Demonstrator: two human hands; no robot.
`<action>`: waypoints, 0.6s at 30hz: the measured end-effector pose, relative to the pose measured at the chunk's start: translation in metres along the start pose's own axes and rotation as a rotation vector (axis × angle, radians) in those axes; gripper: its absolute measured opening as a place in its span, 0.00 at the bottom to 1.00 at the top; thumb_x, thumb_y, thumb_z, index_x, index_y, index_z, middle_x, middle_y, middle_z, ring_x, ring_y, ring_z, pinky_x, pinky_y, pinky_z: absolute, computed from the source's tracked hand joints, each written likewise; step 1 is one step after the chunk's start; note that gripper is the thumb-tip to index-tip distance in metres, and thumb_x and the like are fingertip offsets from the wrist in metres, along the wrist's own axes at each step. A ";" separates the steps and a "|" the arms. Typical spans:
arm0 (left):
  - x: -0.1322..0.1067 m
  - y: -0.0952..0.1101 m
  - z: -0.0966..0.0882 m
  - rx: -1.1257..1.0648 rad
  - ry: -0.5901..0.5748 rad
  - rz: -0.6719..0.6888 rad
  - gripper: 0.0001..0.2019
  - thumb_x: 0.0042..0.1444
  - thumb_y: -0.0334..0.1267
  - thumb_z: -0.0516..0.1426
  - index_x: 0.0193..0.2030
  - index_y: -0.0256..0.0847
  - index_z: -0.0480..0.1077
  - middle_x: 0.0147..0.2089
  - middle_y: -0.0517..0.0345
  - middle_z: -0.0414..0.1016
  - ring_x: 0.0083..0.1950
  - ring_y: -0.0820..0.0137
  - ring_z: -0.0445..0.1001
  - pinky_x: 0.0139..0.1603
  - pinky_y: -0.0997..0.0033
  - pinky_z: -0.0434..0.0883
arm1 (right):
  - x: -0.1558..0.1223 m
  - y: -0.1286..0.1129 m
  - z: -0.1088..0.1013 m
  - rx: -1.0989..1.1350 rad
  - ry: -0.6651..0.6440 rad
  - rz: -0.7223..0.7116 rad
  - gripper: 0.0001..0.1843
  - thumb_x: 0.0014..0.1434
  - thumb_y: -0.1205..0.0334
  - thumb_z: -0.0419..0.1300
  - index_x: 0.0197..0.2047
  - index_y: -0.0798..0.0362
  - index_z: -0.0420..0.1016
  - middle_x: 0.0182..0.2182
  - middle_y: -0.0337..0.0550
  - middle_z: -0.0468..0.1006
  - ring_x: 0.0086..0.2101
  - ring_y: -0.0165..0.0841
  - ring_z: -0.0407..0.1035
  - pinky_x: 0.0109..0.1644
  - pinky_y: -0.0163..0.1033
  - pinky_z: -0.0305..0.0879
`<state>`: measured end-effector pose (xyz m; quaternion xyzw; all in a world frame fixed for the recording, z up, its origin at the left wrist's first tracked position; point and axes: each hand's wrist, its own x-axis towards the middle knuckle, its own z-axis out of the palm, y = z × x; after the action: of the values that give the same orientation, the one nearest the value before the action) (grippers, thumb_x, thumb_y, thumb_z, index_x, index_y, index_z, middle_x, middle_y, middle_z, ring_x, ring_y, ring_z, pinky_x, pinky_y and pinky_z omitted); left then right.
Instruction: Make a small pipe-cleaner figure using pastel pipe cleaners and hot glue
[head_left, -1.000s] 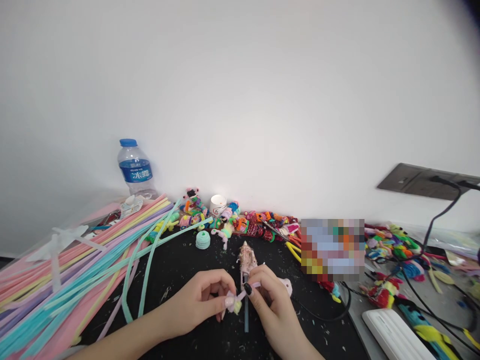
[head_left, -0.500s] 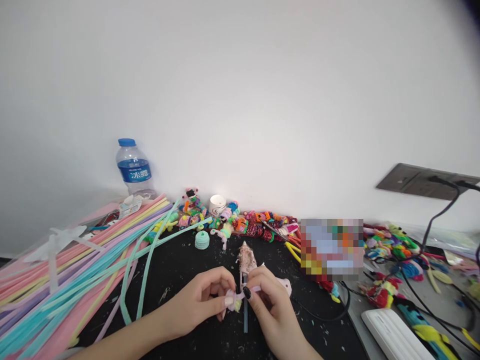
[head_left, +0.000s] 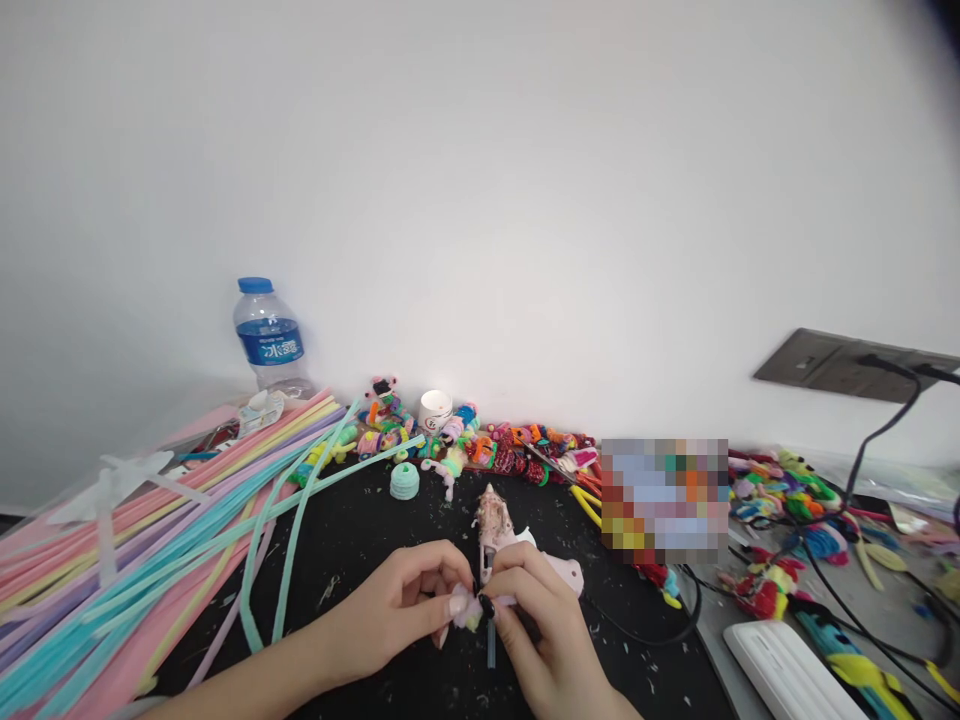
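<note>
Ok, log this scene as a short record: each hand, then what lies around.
Left hand: pinching a small lilac-and-yellow fuzzy piece
Right hand: pinching the same piece at its right side
Beneath right hand: pale pink glue gun, partly hidden
Left side: bundle of pastel fuzzy stems
Beyond the hands: mint coil; paper cup farther back
Far left: bottle, blue cap on
Surface: black top, strewn with scraps

The lilac piece (head_left: 468,606) looks fuzzy, the bottle (head_left: 268,345) smooth plastic.
</note>
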<state>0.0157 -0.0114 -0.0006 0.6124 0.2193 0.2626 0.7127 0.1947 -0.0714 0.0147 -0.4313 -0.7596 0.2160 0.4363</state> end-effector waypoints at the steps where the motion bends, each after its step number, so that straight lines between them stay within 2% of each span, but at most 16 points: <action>1: 0.000 0.000 0.000 -0.022 0.000 0.000 0.09 0.55 0.41 0.57 0.36 0.37 0.67 0.29 0.62 0.65 0.28 0.75 0.62 0.30 0.74 0.65 | 0.000 0.000 0.001 0.012 0.025 0.031 0.08 0.60 0.71 0.50 0.33 0.52 0.68 0.32 0.42 0.68 0.33 0.33 0.65 0.37 0.36 0.61; 5: -0.001 -0.002 0.001 -0.074 0.009 0.003 0.10 0.51 0.40 0.60 0.35 0.37 0.67 0.30 0.61 0.66 0.30 0.75 0.64 0.32 0.74 0.66 | 0.000 0.002 0.004 0.066 0.091 0.131 0.08 0.60 0.68 0.51 0.31 0.52 0.67 0.31 0.41 0.68 0.33 0.34 0.65 0.36 0.36 0.61; 9: -0.001 -0.003 0.000 -0.040 0.037 -0.025 0.12 0.46 0.38 0.63 0.35 0.37 0.67 0.30 0.62 0.68 0.31 0.74 0.65 0.34 0.74 0.65 | -0.001 0.004 0.005 0.118 0.116 0.164 0.08 0.61 0.67 0.51 0.31 0.52 0.68 0.31 0.41 0.68 0.34 0.34 0.66 0.36 0.36 0.62; 18: 0.000 0.000 0.000 0.139 0.089 -0.038 0.06 0.47 0.33 0.61 0.33 0.38 0.70 0.31 0.63 0.70 0.34 0.72 0.66 0.36 0.74 0.64 | 0.000 0.004 0.004 0.156 0.050 0.166 0.08 0.62 0.66 0.51 0.31 0.52 0.69 0.32 0.41 0.68 0.35 0.34 0.65 0.38 0.36 0.60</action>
<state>0.0154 -0.0110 -0.0004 0.6440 0.2800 0.2603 0.6627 0.1933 -0.0695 0.0098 -0.4629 -0.6910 0.2991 0.4678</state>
